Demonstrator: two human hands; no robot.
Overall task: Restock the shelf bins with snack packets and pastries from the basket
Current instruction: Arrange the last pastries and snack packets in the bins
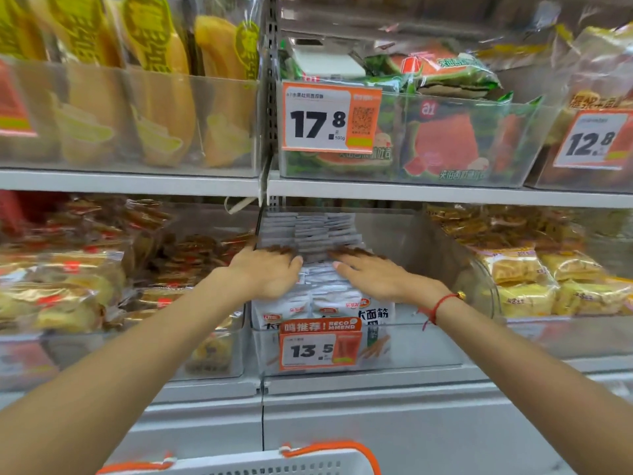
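Note:
A row of white snack packets (pixel 323 305) stands upright in a clear shelf bin (pixel 428 347) on the middle shelf, behind a 13.5 price tag. My left hand (pixel 269 270) lies flat on the left side of the packet tops, fingers stretched toward the back of the bin. My right hand (pixel 373 272) presses the right side of the same row, fingers straight; a red cord is on that wrist. The right half of this bin holds nothing visible. The white basket (pixel 274 464) with orange handles shows at the bottom edge; its contents are hidden.
Left of the bin are bins of brown and yellow wrapped pastries (pixel 68 293). Right of it a bin holds yellow bread packets (pixel 534 279). The upper shelf carries watermelon toast packs (pixel 442 142) behind a 17.8 tag, and long yellow breads (pixel 164 108).

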